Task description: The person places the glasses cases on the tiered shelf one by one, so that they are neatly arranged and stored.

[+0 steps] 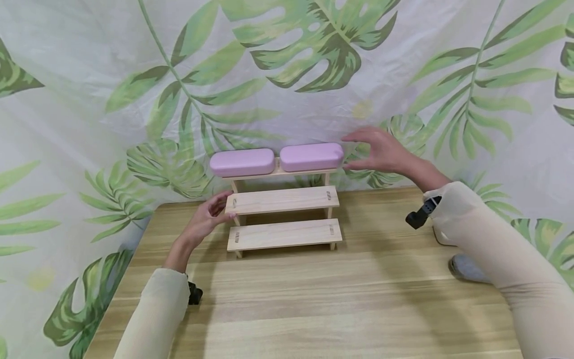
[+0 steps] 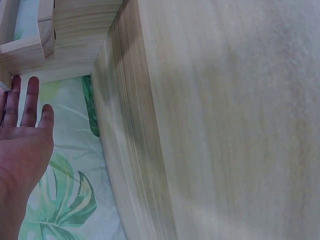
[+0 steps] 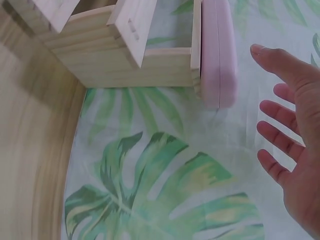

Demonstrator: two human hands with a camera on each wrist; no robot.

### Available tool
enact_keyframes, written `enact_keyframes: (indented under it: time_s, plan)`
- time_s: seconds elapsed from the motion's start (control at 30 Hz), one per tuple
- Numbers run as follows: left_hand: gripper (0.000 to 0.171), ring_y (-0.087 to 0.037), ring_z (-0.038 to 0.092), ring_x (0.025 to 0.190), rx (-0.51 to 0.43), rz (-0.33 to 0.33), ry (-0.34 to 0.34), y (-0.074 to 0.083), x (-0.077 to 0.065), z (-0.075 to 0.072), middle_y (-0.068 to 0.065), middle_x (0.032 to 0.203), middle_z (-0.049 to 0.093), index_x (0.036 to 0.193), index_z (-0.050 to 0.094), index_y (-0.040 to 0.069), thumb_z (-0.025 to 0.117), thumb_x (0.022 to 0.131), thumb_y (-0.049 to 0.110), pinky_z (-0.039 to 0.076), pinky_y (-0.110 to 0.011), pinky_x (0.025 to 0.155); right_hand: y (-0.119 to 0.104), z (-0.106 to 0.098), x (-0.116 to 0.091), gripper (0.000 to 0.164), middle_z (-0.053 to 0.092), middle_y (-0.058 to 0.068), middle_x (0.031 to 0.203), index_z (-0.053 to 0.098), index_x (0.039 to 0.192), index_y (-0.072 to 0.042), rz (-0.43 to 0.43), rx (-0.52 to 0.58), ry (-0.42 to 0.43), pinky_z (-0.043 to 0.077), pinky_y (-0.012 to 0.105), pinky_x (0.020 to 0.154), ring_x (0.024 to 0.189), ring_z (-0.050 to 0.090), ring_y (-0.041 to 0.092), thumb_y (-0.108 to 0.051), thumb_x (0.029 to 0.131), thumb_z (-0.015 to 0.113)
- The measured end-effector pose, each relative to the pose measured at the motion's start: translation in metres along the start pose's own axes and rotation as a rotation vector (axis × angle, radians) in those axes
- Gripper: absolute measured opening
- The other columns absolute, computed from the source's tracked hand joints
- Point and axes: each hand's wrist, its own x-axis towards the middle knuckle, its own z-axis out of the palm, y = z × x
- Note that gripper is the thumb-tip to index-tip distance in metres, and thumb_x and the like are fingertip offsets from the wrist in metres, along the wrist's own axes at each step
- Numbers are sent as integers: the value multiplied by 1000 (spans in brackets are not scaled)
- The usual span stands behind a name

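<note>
Two pink rounded cases, the left one (image 1: 242, 162) and the right one (image 1: 311, 157), lie side by side on the top tier of a three-step wooden rack (image 1: 282, 201). My left hand (image 1: 205, 219) is at the left end of the middle step, its fingers extended and the fingertips touching or very close to the wood. Just right of the right-hand case is my right hand (image 1: 381, 149), thumb and fingers spread apart with nothing between them. From the right wrist view, a gap separates this hand (image 3: 295, 115) from the pink case (image 3: 218, 55).
The rack stands on a wood-grain table (image 1: 314, 304), near its back edge. Behind it hangs a leaf-patterned cloth (image 1: 314, 109). A grey rounded object (image 1: 468, 268) lies at the right, partly hidden by my right sleeve.
</note>
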Motion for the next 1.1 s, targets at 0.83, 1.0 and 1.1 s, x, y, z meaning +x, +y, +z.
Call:
enact_keyframes:
  time_s: [0.83, 1.0, 1.1]
  plan:
    - [74, -35, 35, 155, -7, -5, -2, -4, 3, 0, -16, 164, 43, 163, 40, 11, 78, 99, 20, 26, -52, 130, 35, -11, -77, 62, 70, 23, 132, 72, 132, -3, 42, -22, -3, 46, 68, 107, 127, 59, 47, -20, 77, 94]
    - [74, -36, 34, 156, -8, -4, -7, -3, 3, 0, -16, 165, 42, 163, 40, 11, 78, 100, 20, 25, -52, 131, 43, -11, -93, 62, 71, 20, 131, 73, 132, -3, 39, -30, 10, 47, 66, 106, 126, 61, 45, -19, 76, 94]
    - [75, -36, 33, 156, -4, -8, -7, -3, 2, 0, -16, 165, 41, 163, 39, 11, 78, 100, 21, 25, -53, 131, 47, -11, -103, 61, 71, 21, 131, 73, 132, -3, 47, -28, 7, 47, 65, 105, 126, 61, 46, -19, 77, 94]
